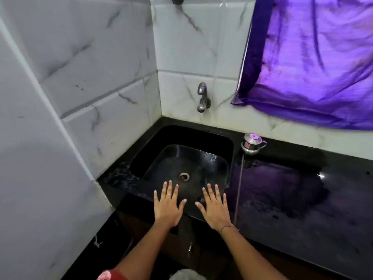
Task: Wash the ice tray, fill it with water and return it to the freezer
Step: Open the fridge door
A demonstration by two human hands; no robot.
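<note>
Holds the left hand (166,207) and the right hand (215,209) out side by side, palms down, fingers straight and spread wide, gripping nothing. Places the palms over the front lip of the counter (302,199) and the fingertips over the near edge of the sink (201,136); cannot tell whether touching or just above. Reads as a ready pose ahead of the first step, probably chosen to show both hands free before fetching anything.

Finds no ice tray anywhere in view, and no freezer either, so judges the tray not yet brought to the basin and the washing not yet begun.

Beyond the fingertips, meets a deep black basin with nothing lying in it, the drain (184,176) near its middle. Offers open room there for a tray laid flat, bounded by steep walls on all sides.

Further back, puts the tap (202,97) on the tiled rear wall above the basin's far edge, with no water seen running. Hems the left side with a tiled wall set close against the sink. Opens to the right along the dark glossy counter, with a small steel pot (253,143) near the basin's far right corner, worth avoiding with an elbow. Ends with a purple curtain (312,57) hanging above the counter's back edge.
</note>
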